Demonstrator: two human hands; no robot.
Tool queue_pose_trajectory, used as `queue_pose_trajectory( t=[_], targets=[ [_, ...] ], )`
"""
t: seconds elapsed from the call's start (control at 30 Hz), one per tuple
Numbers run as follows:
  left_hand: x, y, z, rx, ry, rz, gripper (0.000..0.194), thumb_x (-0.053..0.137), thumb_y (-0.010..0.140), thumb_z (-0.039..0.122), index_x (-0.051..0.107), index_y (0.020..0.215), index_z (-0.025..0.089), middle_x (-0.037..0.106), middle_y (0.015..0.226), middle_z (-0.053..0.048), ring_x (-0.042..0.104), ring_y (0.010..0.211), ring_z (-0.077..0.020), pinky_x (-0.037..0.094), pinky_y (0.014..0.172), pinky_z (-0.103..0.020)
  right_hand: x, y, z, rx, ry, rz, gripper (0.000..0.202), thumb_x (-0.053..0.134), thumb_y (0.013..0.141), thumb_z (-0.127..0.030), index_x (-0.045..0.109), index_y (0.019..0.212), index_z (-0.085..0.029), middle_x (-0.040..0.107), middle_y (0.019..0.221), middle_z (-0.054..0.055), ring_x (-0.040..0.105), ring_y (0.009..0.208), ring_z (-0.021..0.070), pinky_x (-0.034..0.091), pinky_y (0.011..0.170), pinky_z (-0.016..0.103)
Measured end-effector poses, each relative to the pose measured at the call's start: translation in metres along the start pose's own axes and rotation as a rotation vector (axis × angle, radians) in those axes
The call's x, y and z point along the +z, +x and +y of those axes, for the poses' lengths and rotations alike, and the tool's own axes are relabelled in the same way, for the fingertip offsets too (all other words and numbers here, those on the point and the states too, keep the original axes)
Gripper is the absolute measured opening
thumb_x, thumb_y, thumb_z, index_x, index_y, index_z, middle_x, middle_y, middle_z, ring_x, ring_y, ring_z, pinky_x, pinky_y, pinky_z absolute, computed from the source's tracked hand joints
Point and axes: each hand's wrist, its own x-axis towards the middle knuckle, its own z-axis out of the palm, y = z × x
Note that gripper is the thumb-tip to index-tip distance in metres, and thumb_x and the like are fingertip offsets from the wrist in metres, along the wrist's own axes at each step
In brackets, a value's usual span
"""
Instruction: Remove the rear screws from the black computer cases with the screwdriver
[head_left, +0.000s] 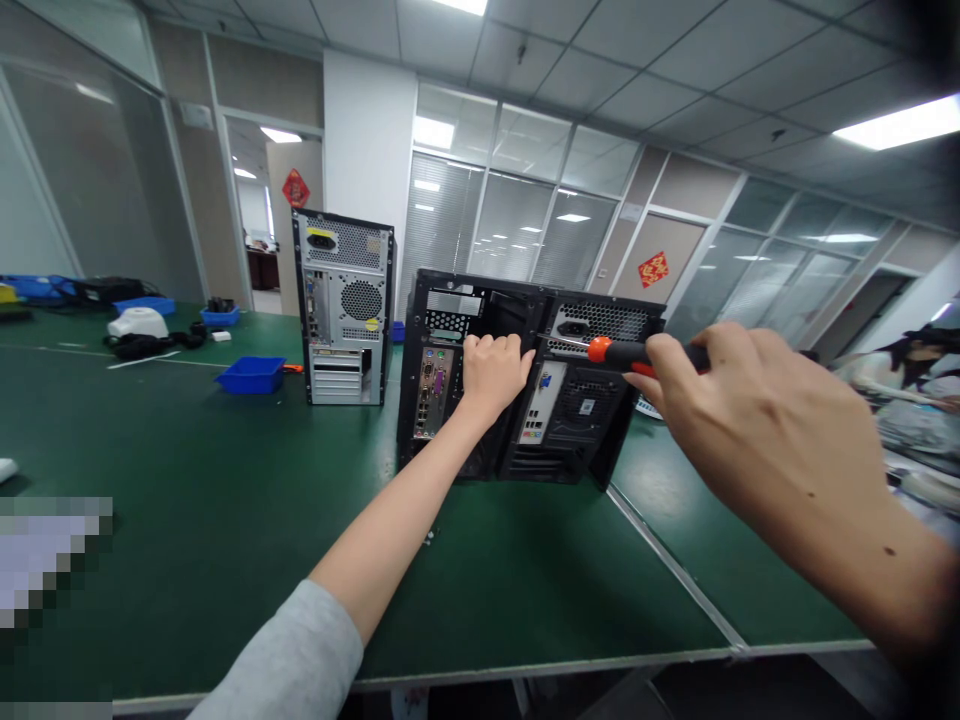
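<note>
Two black computer cases stand side by side, their backs facing me: the left case [435,395] and the right case [589,400]. My right hand [739,390] is closed round an orange and black screwdriver [619,352]. Its shaft points left, with the tip near the upper left edge of the right case's back. My left hand [495,370] has its fingers curled at the back of the left case, near the seam between the two; whatever its fingers grip is hidden.
A third computer case [345,310] stands to the left on the green table [225,540]. Beside it is a blue tray [253,375]. Further left lie a white object [139,323], black cables and more blue trays. Another person [911,365] is at the far right.
</note>
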Motion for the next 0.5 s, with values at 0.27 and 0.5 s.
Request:
queue_pose_trajectory(
  t=[0.27,0.5],
  targets=[
    [0.0004,-0.0003,-0.0004,0.002,-0.007,0.003,0.032,0.042,0.095,0.041,0.061,0.089,0.016,0.071,0.083,-0.010,0.061,0.085,-0.0263,0.031,0.079,-0.041,-0.0019,0.0003,0.0011,-0.004,0.035,-0.006,0.032,0.031,0.096,-0.028,0.052,0.074,-0.019,0.043,0.061,0.003,0.043,0.053,0.0192,0.023,0.047,0.025],
    [0.0001,-0.0005,-0.0005,0.002,-0.013,-0.003,0.032,0.042,0.095,0.040,0.061,0.090,0.016,0.071,0.084,-0.010,0.061,0.086,-0.0267,0.031,0.079,-0.041,-0.0016,0.0020,-0.0014,0.008,0.116,-0.042,0.033,0.030,0.097,-0.029,0.055,0.079,-0.016,0.051,0.072,0.008,0.047,0.060,0.0190,0.036,0.053,0.026]
  ],
)
